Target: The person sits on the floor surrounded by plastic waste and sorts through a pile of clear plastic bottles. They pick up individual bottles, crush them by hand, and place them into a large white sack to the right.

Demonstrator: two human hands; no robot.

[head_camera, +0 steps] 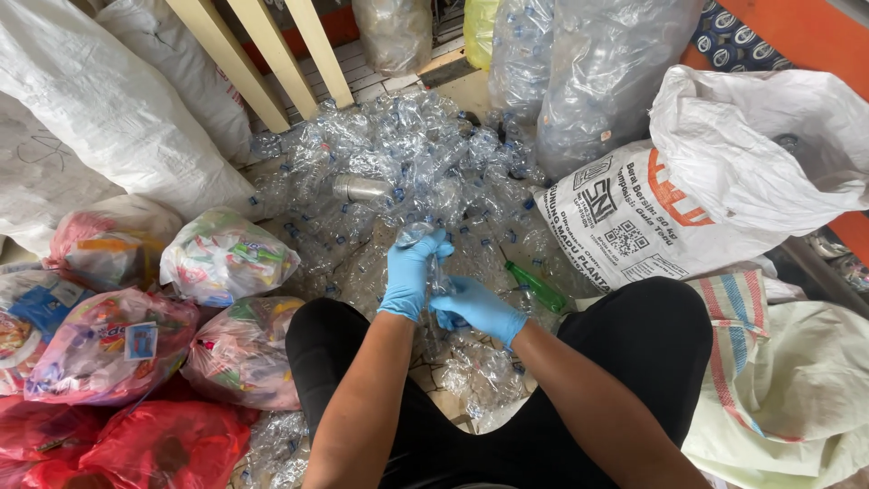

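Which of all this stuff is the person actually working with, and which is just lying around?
In hand: clear bottle, held by left hand and right hand; bottle pile.

Lying about: green bottle, printed sack, litter bags, red bags.

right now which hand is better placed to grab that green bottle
Right hand. It sits just beside the green bottle, on the same side. The left hand is farther away, closed on a clear bottle.
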